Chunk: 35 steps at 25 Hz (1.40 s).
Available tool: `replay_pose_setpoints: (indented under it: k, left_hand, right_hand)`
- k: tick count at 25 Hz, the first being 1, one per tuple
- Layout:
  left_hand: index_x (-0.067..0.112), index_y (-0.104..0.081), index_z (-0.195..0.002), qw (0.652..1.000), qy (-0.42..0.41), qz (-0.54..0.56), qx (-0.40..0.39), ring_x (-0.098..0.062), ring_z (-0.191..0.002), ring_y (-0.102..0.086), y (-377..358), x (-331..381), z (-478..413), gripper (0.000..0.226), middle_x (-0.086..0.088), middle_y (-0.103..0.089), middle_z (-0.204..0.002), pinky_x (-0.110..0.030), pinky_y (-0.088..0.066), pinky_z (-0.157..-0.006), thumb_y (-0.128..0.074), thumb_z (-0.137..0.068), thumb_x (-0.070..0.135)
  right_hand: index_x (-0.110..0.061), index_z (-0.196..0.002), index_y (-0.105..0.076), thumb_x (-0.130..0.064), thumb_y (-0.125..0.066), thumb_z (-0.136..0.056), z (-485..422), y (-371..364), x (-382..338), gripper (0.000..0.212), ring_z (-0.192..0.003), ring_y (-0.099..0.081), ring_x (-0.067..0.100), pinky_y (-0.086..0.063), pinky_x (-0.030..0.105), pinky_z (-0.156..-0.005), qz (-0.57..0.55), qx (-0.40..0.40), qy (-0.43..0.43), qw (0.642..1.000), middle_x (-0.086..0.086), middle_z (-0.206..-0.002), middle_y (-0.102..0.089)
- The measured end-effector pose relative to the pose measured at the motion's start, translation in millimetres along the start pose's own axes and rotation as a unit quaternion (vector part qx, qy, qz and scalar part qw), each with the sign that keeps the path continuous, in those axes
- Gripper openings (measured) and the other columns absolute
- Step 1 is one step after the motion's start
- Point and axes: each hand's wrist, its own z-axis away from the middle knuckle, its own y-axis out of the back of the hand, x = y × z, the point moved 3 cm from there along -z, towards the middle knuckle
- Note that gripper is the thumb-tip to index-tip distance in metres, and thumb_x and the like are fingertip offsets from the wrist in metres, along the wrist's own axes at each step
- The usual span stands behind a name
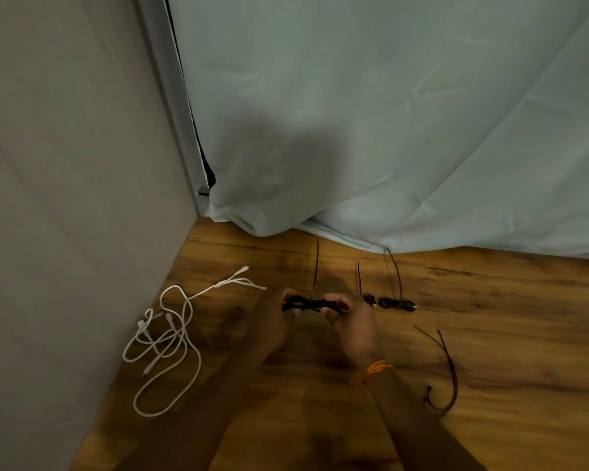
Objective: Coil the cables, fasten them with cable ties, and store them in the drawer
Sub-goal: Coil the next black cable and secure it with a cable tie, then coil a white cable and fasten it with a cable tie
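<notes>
A coiled black cable (312, 304) is held flat between both hands above the wooden table (490, 334). My left hand (274, 321) grips its left end and my right hand (356, 326) grips its right end. A black cable tie (316, 266) wraps the bundle's middle, its tail pointing away from me. Two more tied black coils (397, 303) lie just right of my right hand, their tie tails sticking up. A loose white cable (165, 338) sprawls uncoiled at the left. No drawer is in view.
Loose black cable ties (447, 365) lie at the right, near the table's front. A pale wall (65, 198) borders the table on the left. A light blue cloth (388, 130) hangs across the back and drapes onto the tabletop.
</notes>
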Motion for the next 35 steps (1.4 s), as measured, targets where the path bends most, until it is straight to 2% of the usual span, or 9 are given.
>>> replay_pose_setpoints:
  k: [7,11,17,23,27,29,31,33,35]
  left_hand:
    - [0.015,-0.055,-0.130,0.998,-0.016,-0.031,-0.059,-0.021,-0.119,-0.053,-18.7,-5.8,-39.0,0.052,-0.005,-0.054,-0.132,-0.022,-0.038,-0.093,-0.072,-0.081,0.010]
    - [0.011,-0.030,-0.148,0.985,-0.020,-0.126,-0.119,-0.026,-0.142,-0.029,-29.8,-9.6,-40.3,0.062,-0.009,-0.031,-0.154,-0.031,-0.022,-0.113,-0.058,-0.093,0.013]
    - [0.009,-0.007,-0.153,0.970,-0.035,-0.166,-0.173,-0.021,-0.148,-0.007,-40.5,-17.2,-30.6,0.070,-0.008,-0.007,-0.162,-0.027,-0.010,-0.117,-0.048,-0.096,0.013]
    - [0.016,-0.037,-0.145,0.991,-0.029,-0.133,-0.012,-0.023,-0.140,-0.030,-3.8,-17.1,-23.2,0.051,-0.007,-0.030,-0.154,-0.033,-0.030,-0.111,-0.051,-0.096,0.014]
    - [0.012,-0.051,-0.135,0.973,-0.015,-0.176,0.148,-0.028,-0.131,-0.038,46.6,-35.5,-26.3,0.048,-0.012,-0.041,-0.145,-0.039,-0.041,-0.105,-0.055,-0.088,0.002]
    - [0.014,-0.045,-0.140,0.970,0.015,-0.206,0.131,-0.030,-0.130,-0.037,61.7,-49.9,-30.4,0.059,-0.011,-0.039,-0.146,-0.041,-0.038,-0.107,-0.058,-0.084,0.002]
    - [0.018,-0.034,-0.146,0.955,0.062,-0.285,0.050,-0.030,-0.134,-0.034,67.1,-57.3,-30.3,0.069,-0.009,-0.035,-0.150,-0.041,-0.035,-0.109,-0.065,-0.085,0.014]
    - [0.016,-0.045,-0.138,0.934,0.112,-0.340,-0.004,-0.029,-0.132,-0.038,68.8,-57.1,-23.9,0.051,-0.010,-0.042,-0.144,-0.040,-0.035,-0.109,-0.060,-0.091,0.024]
    - [0.012,-0.061,-0.118,0.928,0.133,-0.347,0.008,-0.028,-0.121,-0.051,73.3,-48.8,-18.8,0.027,-0.012,-0.057,-0.129,-0.038,-0.041,-0.103,-0.053,-0.096,0.024]
  right_hand:
    - [-0.015,-0.112,-0.069,-0.012,-0.066,-0.089,-33.4,-13.3,11.1,0.024,-0.107,-0.061,0.025,-0.046,0.028,-0.085,0.162,-0.010,0.044,0.986,0.006,-0.119,-0.063]
    - [-0.011,-0.117,-0.069,-0.010,-0.062,-0.090,-42.1,-17.1,16.2,0.028,-0.127,-0.049,0.031,-0.042,0.040,-0.099,0.282,-0.031,0.104,0.953,0.011,-0.131,-0.061]
    - [-0.009,-0.109,-0.071,0.000,-0.065,-0.080,-38.1,-24.8,18.7,0.032,-0.121,-0.053,0.039,-0.043,0.049,-0.094,0.344,-0.002,0.126,0.931,0.015,-0.122,-0.066]
    - [-0.014,-0.104,-0.072,0.002,-0.076,-0.068,-6.8,-25.0,8.1,0.040,-0.098,-0.059,0.035,-0.048,0.047,-0.085,0.307,0.060,0.171,0.934,0.009,-0.103,-0.066]
    - [-0.018,-0.107,-0.070,-0.012,-0.068,-0.080,27.4,-31.6,12.7,0.027,-0.101,-0.054,0.025,-0.046,0.041,-0.083,0.253,0.043,0.193,0.947,0.001,-0.107,-0.065]
    - [-0.020,-0.105,-0.070,-0.022,-0.053,-0.085,38.5,-39.4,18.4,0.027,-0.102,-0.055,0.023,-0.047,0.039,-0.083,0.239,0.005,0.188,0.953,-0.003,-0.107,-0.065]
    - [-0.022,-0.107,-0.069,-0.030,-0.041,-0.087,45.8,-48.1,25.0,0.036,-0.105,-0.056,0.023,-0.047,0.038,-0.087,0.239,-0.040,0.190,0.952,-0.003,-0.109,-0.064]
    - [-0.022,-0.110,-0.068,-0.030,-0.042,-0.091,51.6,-51.3,27.9,0.033,-0.108,-0.055,0.021,-0.047,0.037,-0.091,0.226,-0.061,0.183,0.955,-0.003,-0.113,-0.064]
    - [-0.022,-0.112,-0.067,-0.024,-0.051,-0.092,56.6,-49.5,24.6,0.026,-0.110,-0.053,0.018,-0.046,0.034,-0.094,0.199,-0.068,0.170,0.963,-0.004,-0.116,-0.062]
